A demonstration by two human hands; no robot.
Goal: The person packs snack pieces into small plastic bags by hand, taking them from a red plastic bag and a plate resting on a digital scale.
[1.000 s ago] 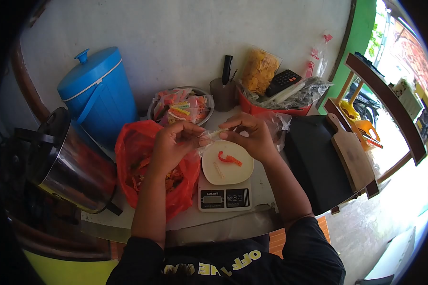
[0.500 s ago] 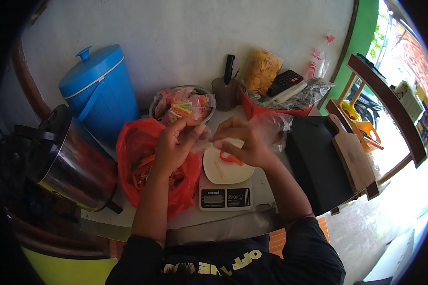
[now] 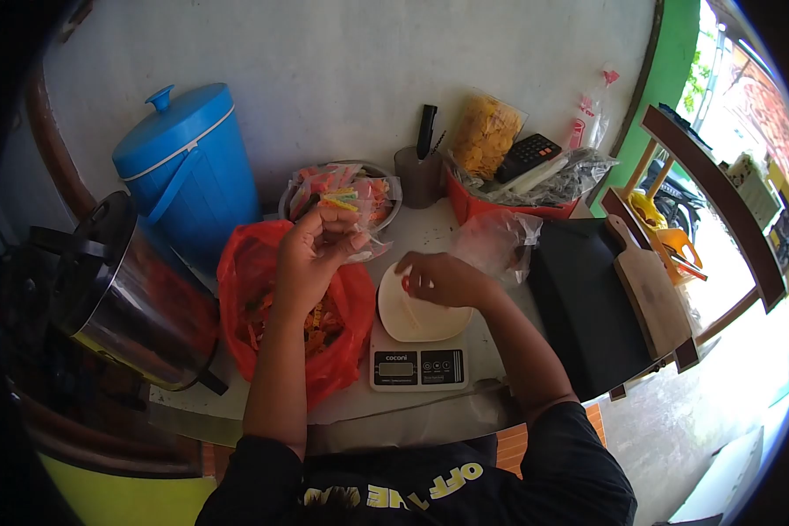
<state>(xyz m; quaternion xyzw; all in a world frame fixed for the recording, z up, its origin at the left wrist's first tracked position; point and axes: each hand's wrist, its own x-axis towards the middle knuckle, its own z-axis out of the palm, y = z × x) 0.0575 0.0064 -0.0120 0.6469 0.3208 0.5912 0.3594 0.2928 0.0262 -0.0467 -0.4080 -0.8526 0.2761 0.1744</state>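
My left hand (image 3: pixel 317 254) is closed, pinching a small clear plastic bag (image 3: pixel 370 249) that hangs to its right. My right hand (image 3: pixel 447 279) is low over a cream plate (image 3: pixel 403 326), its fingers curled round a red snack piece (image 3: pixel 406 283) of which only a little shows. Under the plate is a white kitchen scale (image 3: pixel 419 382) with a dark display panel. Left of the scale stands an open red plastic bag (image 3: pixel 346 333) with red and orange crinkled snack pieces (image 3: pixel 320 326) inside. My left forearm covers part of it.
Behind my hands is a bowl (image 3: pixel 397 209) of filled packets. A blue lidded container (image 3: pixel 193 149) and a steel pot (image 3: pixel 153 307) stand left. To the right are a loose clear bag (image 3: pixel 500 241), a red basket (image 3: pixel 469 203), a black box (image 3: pixel 574 302) and a wooden board (image 3: pixel 649 298).
My right hand has left the plastic bag and come down onto the plate, over the red piece lying there. My left hand keeps the bag and has shifted slightly left.
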